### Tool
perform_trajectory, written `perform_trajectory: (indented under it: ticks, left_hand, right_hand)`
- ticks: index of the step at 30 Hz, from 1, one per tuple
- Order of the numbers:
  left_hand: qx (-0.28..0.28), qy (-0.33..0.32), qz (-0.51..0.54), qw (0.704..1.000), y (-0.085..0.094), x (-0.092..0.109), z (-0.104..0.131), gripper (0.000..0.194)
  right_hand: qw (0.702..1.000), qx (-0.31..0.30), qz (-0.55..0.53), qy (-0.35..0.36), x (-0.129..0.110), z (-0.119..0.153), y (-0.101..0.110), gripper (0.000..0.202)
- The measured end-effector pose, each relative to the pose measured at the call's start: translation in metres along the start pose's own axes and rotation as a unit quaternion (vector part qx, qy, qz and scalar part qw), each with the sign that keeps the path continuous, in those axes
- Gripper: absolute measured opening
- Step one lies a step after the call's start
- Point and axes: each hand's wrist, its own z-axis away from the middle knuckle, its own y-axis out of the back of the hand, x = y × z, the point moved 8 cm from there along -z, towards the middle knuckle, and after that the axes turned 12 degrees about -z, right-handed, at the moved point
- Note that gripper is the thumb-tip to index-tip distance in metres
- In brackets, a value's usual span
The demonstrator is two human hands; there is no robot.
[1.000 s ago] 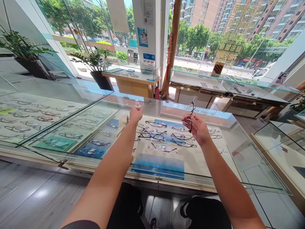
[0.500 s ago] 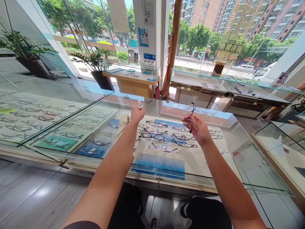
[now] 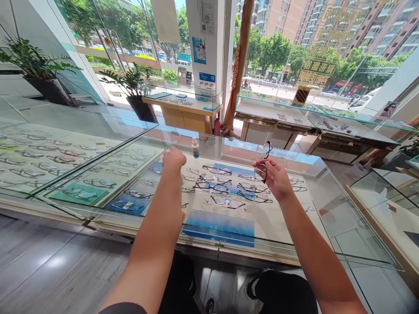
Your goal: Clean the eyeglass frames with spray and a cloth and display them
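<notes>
My right hand (image 3: 276,176) holds up a pair of dark-rimmed eyeglasses (image 3: 264,168) by the frame, above the glass counter. My left hand (image 3: 173,161) is over the counter's left part, its back toward me and its fingers curled down. What is under those fingers is hidden. Just right of it, a small clear spray bottle (image 3: 195,149) with a blue-toned lower part stands upright on the glass, apart from the hand. Beneath both hands, several eyeglass frames (image 3: 225,202) lie in rows inside the case.
The glass display counter (image 3: 219,252) runs across in front of me, with more eyeglasses at left. Blue display cards (image 3: 218,227) lie inside it. Further off are a smaller showcase (image 3: 183,102), another glass case (image 3: 275,109) and potted plants (image 3: 139,107) by the windows.
My left hand has let go of the spray bottle, leaving it standing on the glass, and has moved left over where a beige cloth lay. The right hand still holds the eyeglasses, nearly unmoved.
</notes>
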Motion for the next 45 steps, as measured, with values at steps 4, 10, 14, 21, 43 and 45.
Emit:
perform_trajectory:
  ticks: [4,10,14,21,43,45]
  left_hand:
    - [0.041,-0.065,0.029,0.997,0.033,0.011,0.018,0.067]
    - [0.257,-0.233,0.238,0.907,0.092,0.041,0.074,0.037]
    - [0.099,-0.341,0.331,0.874,0.065,0.075,0.102,0.023]
    - [-0.199,-0.363,0.408,0.814,0.005,0.111,0.153,0.026]
    - [-0.355,-0.179,0.506,0.766,-0.036,0.113,0.162,0.046]
    - [-0.351,-0.173,0.515,0.763,-0.038,0.114,0.162,0.041]
  right_hand:
    - [1.000,-0.003,-0.005,0.003,0.000,-0.002,-0.002,0.036]
    - [1.000,0.002,-0.021,0.011,-0.002,-0.004,0.000,0.035]
    - [1.000,0.000,-0.018,0.022,-0.004,-0.006,0.003,0.034]
    - [0.999,-0.003,-0.010,0.031,-0.008,-0.008,0.005,0.033]
    - [0.999,-0.028,-0.009,0.026,-0.014,0.002,-0.012,0.035]
    - [0.999,-0.034,-0.009,0.022,-0.013,0.003,-0.015,0.035]
